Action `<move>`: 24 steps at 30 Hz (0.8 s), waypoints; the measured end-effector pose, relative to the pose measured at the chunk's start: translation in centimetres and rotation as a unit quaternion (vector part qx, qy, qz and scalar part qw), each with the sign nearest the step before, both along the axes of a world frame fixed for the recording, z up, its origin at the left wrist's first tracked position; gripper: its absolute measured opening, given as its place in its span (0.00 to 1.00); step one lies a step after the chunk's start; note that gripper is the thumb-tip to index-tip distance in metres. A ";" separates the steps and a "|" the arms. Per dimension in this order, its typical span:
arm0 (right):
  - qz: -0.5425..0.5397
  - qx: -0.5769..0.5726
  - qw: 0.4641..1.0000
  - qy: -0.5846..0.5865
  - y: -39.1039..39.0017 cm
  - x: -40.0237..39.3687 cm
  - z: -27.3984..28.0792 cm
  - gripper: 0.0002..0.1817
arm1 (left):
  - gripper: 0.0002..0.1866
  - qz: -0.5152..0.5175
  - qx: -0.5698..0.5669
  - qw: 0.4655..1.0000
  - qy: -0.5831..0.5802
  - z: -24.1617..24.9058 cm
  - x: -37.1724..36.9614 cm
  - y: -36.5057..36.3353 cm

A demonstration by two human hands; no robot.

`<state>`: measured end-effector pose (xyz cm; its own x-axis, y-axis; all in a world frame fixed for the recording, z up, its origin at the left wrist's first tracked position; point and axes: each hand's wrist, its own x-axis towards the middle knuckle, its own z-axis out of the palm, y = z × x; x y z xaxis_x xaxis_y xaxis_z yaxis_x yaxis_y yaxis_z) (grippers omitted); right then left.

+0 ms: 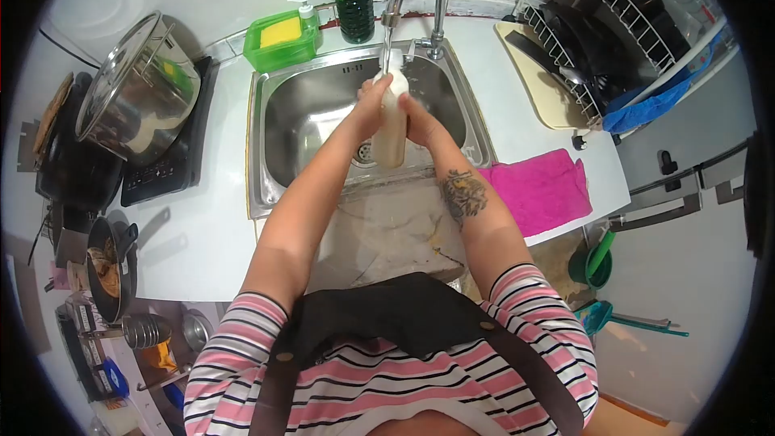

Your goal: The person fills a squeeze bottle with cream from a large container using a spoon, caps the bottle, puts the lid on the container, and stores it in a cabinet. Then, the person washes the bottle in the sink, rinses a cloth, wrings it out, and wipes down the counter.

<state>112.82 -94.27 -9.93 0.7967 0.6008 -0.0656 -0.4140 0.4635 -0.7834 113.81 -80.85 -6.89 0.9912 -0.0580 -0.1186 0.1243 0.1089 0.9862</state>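
Observation:
A whitish, translucent bottle point(389, 141) is held over the steel sink point(299, 125), its white top toward the faucet point(440, 0). Water runs from the spout onto the bottle's top end. My left hand point(371, 105) wraps round the bottle's left side near the top. On the other side, my right hand point(416, 121) has its fingers against the bottle, partly hidden behind it. The sink's drain shows beside the bottle's lower part.
Behind the sink stand a green caddy point(295, 55) with a yellow sponge point(281, 33) and a bottle of green liquid point(353, 0). A pot point(145, 97) is at left; a pink cloth point(541, 192), cutting board point(549, 109) and dish rack point(622, 0) are at right.

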 end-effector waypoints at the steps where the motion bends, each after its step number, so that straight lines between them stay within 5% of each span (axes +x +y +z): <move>1: -0.001 0.004 1.000 0.000 0.1 -0.3 0.5 0.41 | 0.34 0.007 0.008 1.000 0.016 0.3 -0.1 -0.1; 3: -0.019 -0.104 0.990 -0.096 0.2 -0.6 1.0 0.33 | 0.36 0.013 0.017 0.999 0.032 1.3 0.0 -0.3; 5: -0.053 -0.144 0.978 -0.138 1.1 -0.9 0.9 0.31 | 0.36 0.102 0.215 0.950 -0.205 2.5 0.4 -0.4; 9: -0.093 -0.225 0.949 -0.200 1.0 -1.0 1.3 0.30 | 0.27 0.090 0.290 0.935 -0.184 4.6 0.4 0.1; 12: -0.057 -0.165 0.973 -0.154 0.7 -0.7 0.5 0.30 | 0.26 0.057 0.315 0.930 -0.178 5.9 0.3 -0.3; 15: 0.014 -0.107 0.989 -0.104 0.1 0.0 0.1 0.31 | 0.19 -0.016 0.162 0.980 -0.116 7.1 -0.1 -0.7; 17: 0.039 -0.068 0.993 -0.092 0.0 -0.3 0.4 0.31 | 0.16 -0.038 0.188 0.974 -0.120 7.2 0.4 0.0; 19: 0.065 -0.030 0.994 -0.082 0.1 -0.7 1.4 0.31 | 0.14 -0.141 -0.026 0.989 -0.030 6.6 0.9 0.6; 20: 0.072 -0.025 0.995 -0.070 0.3 -1.0 1.9 0.30 | 0.13 -0.149 -0.048 0.987 -0.019 6.2 1.1 0.9; 24: 0.041 -0.028 0.997 -0.066 1.1 -0.2 0.9 0.29 | 0.17 0.050 0.096 0.988 -0.110 5.4 1.3 -0.7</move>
